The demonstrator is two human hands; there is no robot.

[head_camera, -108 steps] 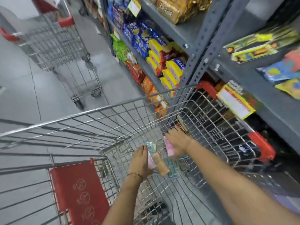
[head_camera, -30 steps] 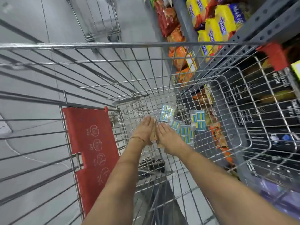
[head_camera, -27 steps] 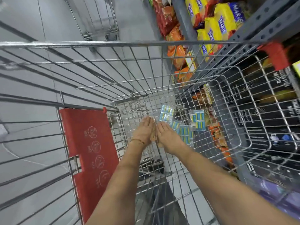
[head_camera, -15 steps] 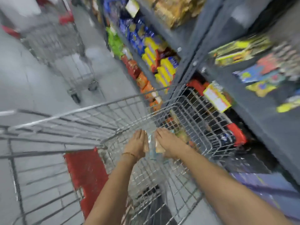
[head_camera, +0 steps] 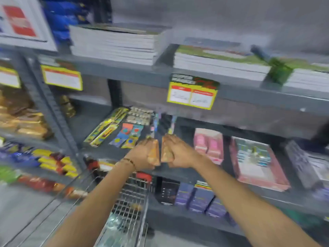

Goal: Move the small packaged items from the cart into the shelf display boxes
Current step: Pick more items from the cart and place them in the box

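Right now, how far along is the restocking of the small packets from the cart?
Midway through a load. Done: both hands are out of the cart and up at the shelf. In hand: left hand and right hand each grip orange-brown packets. Left: dropping them into a display box; blur hides what remains in the cart.

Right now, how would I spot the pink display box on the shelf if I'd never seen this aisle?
Find the grey shelf under the yellow price tag. Just right of the person's right hand stands the pink display box. It is the smaller, paler pink one; the wider flat box to its right is darker pink.
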